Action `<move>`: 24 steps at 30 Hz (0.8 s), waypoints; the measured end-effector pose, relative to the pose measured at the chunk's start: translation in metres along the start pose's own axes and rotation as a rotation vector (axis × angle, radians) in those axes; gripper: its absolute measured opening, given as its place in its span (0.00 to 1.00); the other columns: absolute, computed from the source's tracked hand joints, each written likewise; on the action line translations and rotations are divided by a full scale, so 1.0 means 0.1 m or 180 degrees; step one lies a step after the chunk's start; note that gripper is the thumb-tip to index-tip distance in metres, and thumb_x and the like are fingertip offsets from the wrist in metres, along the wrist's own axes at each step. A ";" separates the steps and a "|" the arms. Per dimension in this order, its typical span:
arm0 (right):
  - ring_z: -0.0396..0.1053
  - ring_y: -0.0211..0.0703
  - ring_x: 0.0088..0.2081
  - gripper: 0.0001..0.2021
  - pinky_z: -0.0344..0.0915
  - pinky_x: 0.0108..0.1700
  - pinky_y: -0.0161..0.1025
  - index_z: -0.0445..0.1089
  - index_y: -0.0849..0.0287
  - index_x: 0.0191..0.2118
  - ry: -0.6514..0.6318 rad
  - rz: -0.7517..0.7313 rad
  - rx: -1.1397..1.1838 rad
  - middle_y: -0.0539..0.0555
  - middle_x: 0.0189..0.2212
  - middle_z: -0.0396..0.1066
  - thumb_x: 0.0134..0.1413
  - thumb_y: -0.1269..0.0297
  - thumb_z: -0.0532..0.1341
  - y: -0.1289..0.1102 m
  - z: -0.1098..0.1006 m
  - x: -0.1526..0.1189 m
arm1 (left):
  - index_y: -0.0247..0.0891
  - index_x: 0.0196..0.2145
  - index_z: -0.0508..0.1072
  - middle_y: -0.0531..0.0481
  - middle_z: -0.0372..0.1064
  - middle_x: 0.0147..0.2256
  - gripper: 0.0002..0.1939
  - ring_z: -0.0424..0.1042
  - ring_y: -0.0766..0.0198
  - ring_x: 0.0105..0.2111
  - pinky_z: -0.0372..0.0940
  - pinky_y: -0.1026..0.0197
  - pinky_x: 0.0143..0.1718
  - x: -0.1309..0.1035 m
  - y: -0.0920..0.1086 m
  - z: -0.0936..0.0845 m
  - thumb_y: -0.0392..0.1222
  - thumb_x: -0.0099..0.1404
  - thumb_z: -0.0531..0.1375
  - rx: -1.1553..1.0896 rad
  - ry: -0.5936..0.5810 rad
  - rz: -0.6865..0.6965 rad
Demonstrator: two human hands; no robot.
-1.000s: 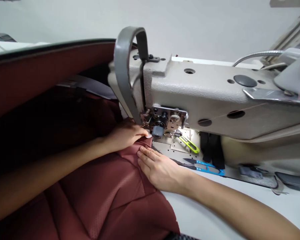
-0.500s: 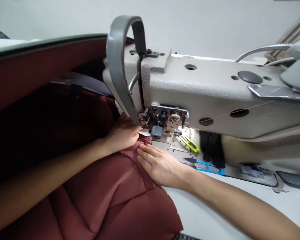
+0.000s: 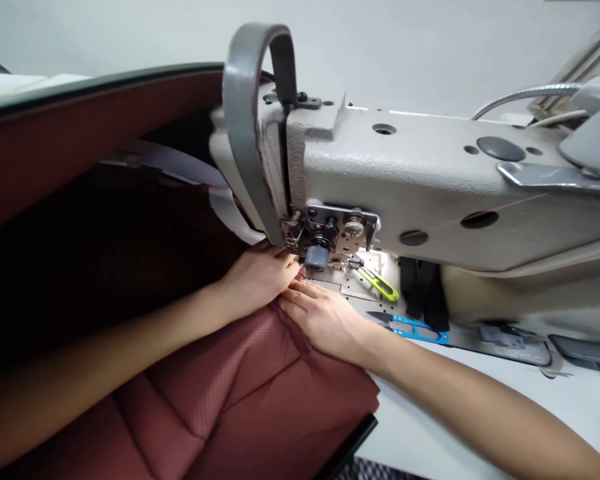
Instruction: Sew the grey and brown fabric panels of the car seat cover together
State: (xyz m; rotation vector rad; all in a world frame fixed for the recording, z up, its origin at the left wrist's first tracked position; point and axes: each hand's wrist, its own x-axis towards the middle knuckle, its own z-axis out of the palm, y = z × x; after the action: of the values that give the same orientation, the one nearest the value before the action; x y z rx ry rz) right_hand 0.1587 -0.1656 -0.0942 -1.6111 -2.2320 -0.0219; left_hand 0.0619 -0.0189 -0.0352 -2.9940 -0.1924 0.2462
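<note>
Dark red perforated material [image 3: 260, 400] spreads over the lower left and runs up under the head of a sewing machine [image 3: 405, 160]. My left hand [image 3: 260, 277] rests on it beside the needle area, fingers curled, their tips partly hidden by the machine. Just to its right, my right hand [image 3: 325, 317] lies nearly flat on the material, its fingertips meeting my left hand. The needle and presser foot are hidden behind the tension unit [image 3: 340, 233].
Yellow-green thread snips [image 3: 380, 283] lie on the metal plate, and blue snips [image 3: 417, 330] sit beside my right forearm. A large red panel with a dark edge [image 3: 130, 107] arches up at the left. Black straps [image 3: 424, 293] hang under the machine arm.
The material has shifted up and right toward the machine and bunched near my hands. My left hand has moved right, against my right fingertips. A black strip now shows under the material's lower edge.
</note>
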 end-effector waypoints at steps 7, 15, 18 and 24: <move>0.61 0.50 0.63 0.19 0.56 0.67 0.44 0.66 0.74 0.58 -0.0126 -0.0463 0.0003 0.65 0.59 0.65 0.69 0.74 0.48 0.02 -0.06 -0.06 | 0.39 0.40 0.78 0.47 0.74 0.41 0.13 0.69 0.53 0.48 0.59 0.54 0.53 0.02 -0.33 0.06 0.39 0.71 0.52 -0.0280 0.0595 0.0063; 0.66 0.47 0.58 0.15 0.57 0.66 0.42 0.71 0.71 0.52 -0.0095 -0.0137 0.0202 0.61 0.54 0.71 0.68 0.72 0.50 -0.02 -0.03 0.03 | 0.36 0.37 0.75 0.44 0.72 0.36 0.09 0.69 0.58 0.34 0.58 0.59 0.32 -0.06 0.03 -0.07 0.35 0.69 0.55 -0.0121 -0.0027 0.0076; 0.70 0.47 0.52 0.11 0.60 0.64 0.41 0.74 0.69 0.44 -0.0058 -0.0110 0.0252 0.61 0.47 0.74 0.66 0.72 0.54 -0.02 -0.03 0.05 | 0.35 0.40 0.76 0.44 0.71 0.37 0.09 0.68 0.59 0.33 0.59 0.59 0.33 -0.07 0.13 -0.02 0.32 0.68 0.55 -0.0006 0.0064 0.0063; 0.69 0.48 0.52 0.10 0.59 0.64 0.42 0.74 0.69 0.43 0.0030 0.0015 0.0352 0.62 0.44 0.74 0.65 0.73 0.55 0.05 -0.05 0.03 | 0.33 0.39 0.76 0.44 0.71 0.36 0.10 0.68 0.58 0.32 0.61 0.59 0.32 -0.03 0.10 0.10 0.28 0.66 0.55 0.0212 0.0182 0.0061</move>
State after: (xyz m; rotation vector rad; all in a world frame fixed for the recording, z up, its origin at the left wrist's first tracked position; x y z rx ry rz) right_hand 0.1638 -0.1625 -0.0895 -1.5545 -2.1820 0.0932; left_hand 0.0584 -0.0279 -0.0463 -2.9337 -0.1468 0.1653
